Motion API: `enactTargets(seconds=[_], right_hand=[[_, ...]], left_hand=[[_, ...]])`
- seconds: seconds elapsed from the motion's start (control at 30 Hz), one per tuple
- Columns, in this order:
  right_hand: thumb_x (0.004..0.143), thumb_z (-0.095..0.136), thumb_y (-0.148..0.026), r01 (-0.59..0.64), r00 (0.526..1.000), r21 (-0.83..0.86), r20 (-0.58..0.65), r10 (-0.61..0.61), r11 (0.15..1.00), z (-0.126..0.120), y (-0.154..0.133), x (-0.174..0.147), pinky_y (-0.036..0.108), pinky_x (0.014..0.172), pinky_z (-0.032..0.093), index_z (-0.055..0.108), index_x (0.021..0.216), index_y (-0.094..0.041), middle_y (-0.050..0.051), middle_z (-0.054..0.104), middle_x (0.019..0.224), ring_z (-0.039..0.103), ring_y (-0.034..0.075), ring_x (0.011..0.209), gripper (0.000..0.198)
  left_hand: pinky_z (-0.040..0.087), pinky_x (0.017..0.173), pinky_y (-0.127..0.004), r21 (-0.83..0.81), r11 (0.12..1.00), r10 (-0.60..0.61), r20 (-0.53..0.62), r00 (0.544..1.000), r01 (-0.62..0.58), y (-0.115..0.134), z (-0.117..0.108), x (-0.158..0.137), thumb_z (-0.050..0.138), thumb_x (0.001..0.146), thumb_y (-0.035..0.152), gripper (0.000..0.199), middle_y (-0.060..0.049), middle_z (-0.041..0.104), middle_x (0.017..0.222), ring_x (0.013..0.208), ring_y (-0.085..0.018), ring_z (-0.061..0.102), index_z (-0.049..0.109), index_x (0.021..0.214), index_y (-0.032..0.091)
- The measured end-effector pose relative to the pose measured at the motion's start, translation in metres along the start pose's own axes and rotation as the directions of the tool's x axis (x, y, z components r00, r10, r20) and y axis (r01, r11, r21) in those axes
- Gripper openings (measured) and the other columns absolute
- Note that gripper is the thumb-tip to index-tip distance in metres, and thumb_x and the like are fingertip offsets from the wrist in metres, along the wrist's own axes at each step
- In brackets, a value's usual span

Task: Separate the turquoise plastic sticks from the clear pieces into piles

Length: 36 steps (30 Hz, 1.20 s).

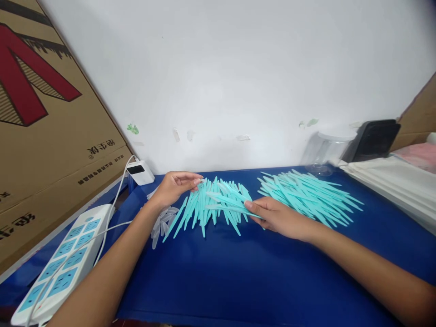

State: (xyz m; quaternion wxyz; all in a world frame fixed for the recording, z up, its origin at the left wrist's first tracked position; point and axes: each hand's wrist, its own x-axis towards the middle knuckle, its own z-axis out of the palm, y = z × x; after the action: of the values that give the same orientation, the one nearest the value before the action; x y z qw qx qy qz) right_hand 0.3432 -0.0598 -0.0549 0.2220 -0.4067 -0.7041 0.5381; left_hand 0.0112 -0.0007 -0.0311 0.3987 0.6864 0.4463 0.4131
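Note:
My left hand (177,187) is closed in a pinch at the far edge of the middle pile. A small translucent cap (203,180) shows at its fingertips. My right hand (272,215) grips several slim turquoise sticks (233,204) with clear whitish ends, pointing left over that pile. Beneath them lies a heap of similar turquoise sticks (203,213), fanned toward me. Loose translucent caps (163,222) are scattered beside it, partly behind my left forearm. Further right is a second heap of turquoise sticks (306,195), many with pale ends.
A white power strip (64,259) with blue sockets lies left on the blue table (218,281), near a white power bank (141,172) with a cable. A clear plastic jar (329,152) and a black object (374,140) stand back right. A cardboard box (98,122) leans left.

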Motion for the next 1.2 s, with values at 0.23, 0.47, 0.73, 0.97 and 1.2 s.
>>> enactTargets(seconds=[0.23,0.47,0.73,0.97,1.2], right_hand=[[0.097,0.046,-0.077,0.044,0.994,-0.009,0.097,-0.043,0.999,0.001,-0.001,-0.001,0.028,0.058,0.032,0.044,0.066,-0.021,-0.005,0.039,0.060,0.036,0.011,0.054,0.064],[0.098,0.041,-0.078,0.072,0.987,-0.024,0.143,-0.068,0.997,0.001,-0.003,0.000,0.029,0.059,0.031,0.044,0.065,-0.022,-0.005,0.038,0.059,0.033,0.011,0.053,0.066],[0.102,0.042,-0.072,0.060,0.988,-0.038,0.146,-0.054,0.997,0.001,-0.002,-0.001,0.029,0.059,0.031,0.045,0.065,-0.021,-0.005,0.039,0.059,0.033,0.011,0.053,0.063],[0.101,0.042,-0.073,0.045,0.988,-0.030,0.146,-0.040,0.999,0.001,-0.003,0.000,0.029,0.058,0.030,0.044,0.064,-0.021,-0.006,0.037,0.057,0.030,0.010,0.052,0.064],[0.100,0.041,-0.076,0.062,0.986,-0.029,0.156,-0.056,0.998,0.001,-0.004,-0.002,0.029,0.059,0.032,0.043,0.064,-0.021,-0.005,0.038,0.057,0.032,0.011,0.052,0.065]], left_hand=[[0.060,0.088,-0.036,0.013,1.000,0.014,0.022,1.000,-0.014,0.005,0.016,-0.004,0.087,0.081,0.041,0.033,-0.010,0.082,0.105,0.097,-0.024,0.075,0.083,0.106,0.020],[0.059,0.098,-0.042,-0.003,1.000,0.009,0.086,0.996,-0.009,0.008,0.025,-0.007,0.085,0.083,0.043,0.033,-0.011,0.081,0.111,0.108,-0.028,0.075,0.083,0.108,0.021],[0.059,0.099,-0.041,-0.014,1.000,-0.009,0.102,0.995,0.011,0.012,0.024,-0.009,0.086,0.083,0.041,0.032,-0.011,0.080,0.114,0.110,-0.028,0.075,0.083,0.107,0.021],[0.058,0.102,-0.043,-0.034,0.999,-0.017,0.082,0.997,0.020,0.011,0.021,-0.008,0.087,0.082,0.042,0.034,-0.011,0.081,0.111,0.109,-0.029,0.075,0.083,0.108,0.020],[0.060,0.098,-0.044,0.011,1.000,-0.011,0.090,0.996,0.010,0.013,0.023,-0.008,0.087,0.081,0.043,0.034,-0.011,0.081,0.112,0.109,-0.031,0.075,0.084,0.107,0.021]])
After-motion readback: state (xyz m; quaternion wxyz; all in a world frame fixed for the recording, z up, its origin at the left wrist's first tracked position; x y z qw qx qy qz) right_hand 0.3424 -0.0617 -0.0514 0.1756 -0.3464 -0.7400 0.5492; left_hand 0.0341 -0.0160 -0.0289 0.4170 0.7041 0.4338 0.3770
